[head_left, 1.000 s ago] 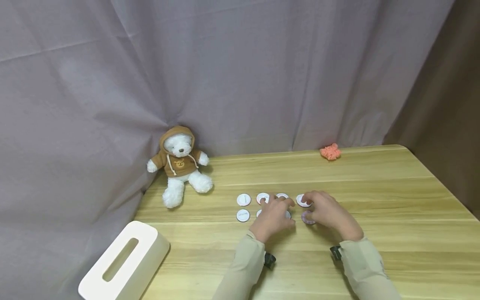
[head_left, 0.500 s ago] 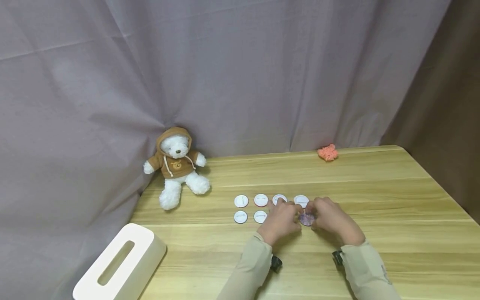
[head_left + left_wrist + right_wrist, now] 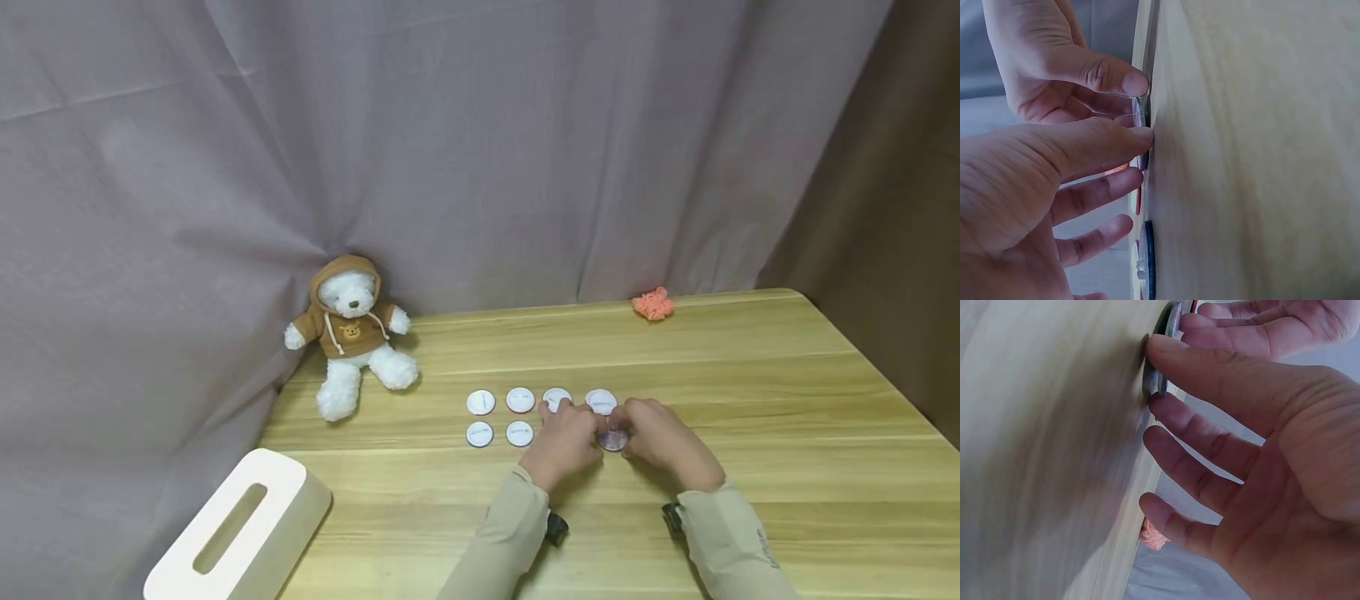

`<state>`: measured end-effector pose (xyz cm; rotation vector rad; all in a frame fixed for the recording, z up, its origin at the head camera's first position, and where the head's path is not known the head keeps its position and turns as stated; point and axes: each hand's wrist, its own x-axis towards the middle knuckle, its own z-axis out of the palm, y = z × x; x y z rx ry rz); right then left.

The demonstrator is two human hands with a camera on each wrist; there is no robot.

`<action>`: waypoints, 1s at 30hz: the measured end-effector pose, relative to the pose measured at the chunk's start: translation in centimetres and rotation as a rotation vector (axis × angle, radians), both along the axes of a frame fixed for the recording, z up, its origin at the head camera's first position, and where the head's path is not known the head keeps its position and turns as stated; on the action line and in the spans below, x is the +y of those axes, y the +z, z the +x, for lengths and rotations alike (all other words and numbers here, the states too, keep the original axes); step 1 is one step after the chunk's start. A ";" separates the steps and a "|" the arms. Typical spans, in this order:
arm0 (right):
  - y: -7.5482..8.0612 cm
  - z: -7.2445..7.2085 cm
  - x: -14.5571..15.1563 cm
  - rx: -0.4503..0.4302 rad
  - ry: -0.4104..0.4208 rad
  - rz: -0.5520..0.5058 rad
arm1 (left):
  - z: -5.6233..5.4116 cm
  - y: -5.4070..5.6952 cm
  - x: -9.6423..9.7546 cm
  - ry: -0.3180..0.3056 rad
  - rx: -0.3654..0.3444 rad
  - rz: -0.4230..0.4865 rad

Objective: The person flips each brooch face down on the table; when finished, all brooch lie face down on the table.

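Observation:
Button badges lie on the wooden table in two rows, most with white pin backs up, such as the front-row badge (image 3: 520, 433). A purple badge (image 3: 613, 440) lies at the right end of the front row. My right hand (image 3: 667, 442) pinches its right edge between thumb and index finger. From the other side my left hand (image 3: 562, 442) has its thumb and index finger at the same badge's left edge, other fingers spread. That hand hides part of the front row. Seen edge-on, the badge (image 3: 1155, 378) sits by the right thumb in the right wrist view.
A white bear in a brown hoodie (image 3: 352, 329) sits at the back left. The cream tissue box (image 3: 288, 508) stands at the front left. Near the back edge lies a coral fuzzy item (image 3: 653, 304). Grey curtain (image 3: 480, 150) hangs behind the table (image 3: 787, 400).
My left hand has moved right, from over the front-row badges to the purple badge, uncovering badges on its left. The right hand's fingers have closed in on the purple badge.

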<state>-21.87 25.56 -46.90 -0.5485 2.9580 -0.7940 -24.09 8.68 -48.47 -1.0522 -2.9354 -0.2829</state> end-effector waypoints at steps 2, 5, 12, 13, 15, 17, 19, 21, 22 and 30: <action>0.0 0.0 0.0 0.010 -0.003 0.001 | 0.0 0.0 0.0 0.003 0.009 -0.004; 0.1 -0.1 0.0 0.003 -0.013 0.001 | 0.0 0.0 0.0 0.006 0.008 0.000; 0.1 -0.1 -0.1 -0.021 -0.023 0.004 | 0.1 0.0 -0.2 -0.008 -0.014 0.042; 0.1 -0.1 -0.1 -0.027 -0.024 0.001 | 0.1 0.0 -0.2 -0.012 -0.013 0.049; 0.3 -0.2 -0.1 -0.037 -0.025 -0.001 | 0.1 -0.1 -0.2 -0.021 -0.004 0.060; 0.4 -0.2 -0.2 -0.052 -0.023 0.000 | -0.1 -0.3 -0.2 -0.027 0.006 0.069; 0.6 -0.2 -0.2 -0.071 -0.026 0.002 | -0.2 -0.4 -0.2 -0.031 0.011 0.075; 0.7 -0.3 -0.2 -0.084 -0.024 0.005 | -0.3 -0.5 -0.2 -0.036 0.016 0.078; 0.8 -0.3 -0.2 -0.090 -0.023 0.006 | -0.4 -0.5 -0.3 -0.041 0.011 0.082; 1.4 -0.3 0.2 -0.158 -0.006 -0.012 | -0.7 -0.3 -0.9 -0.073 -0.008 0.116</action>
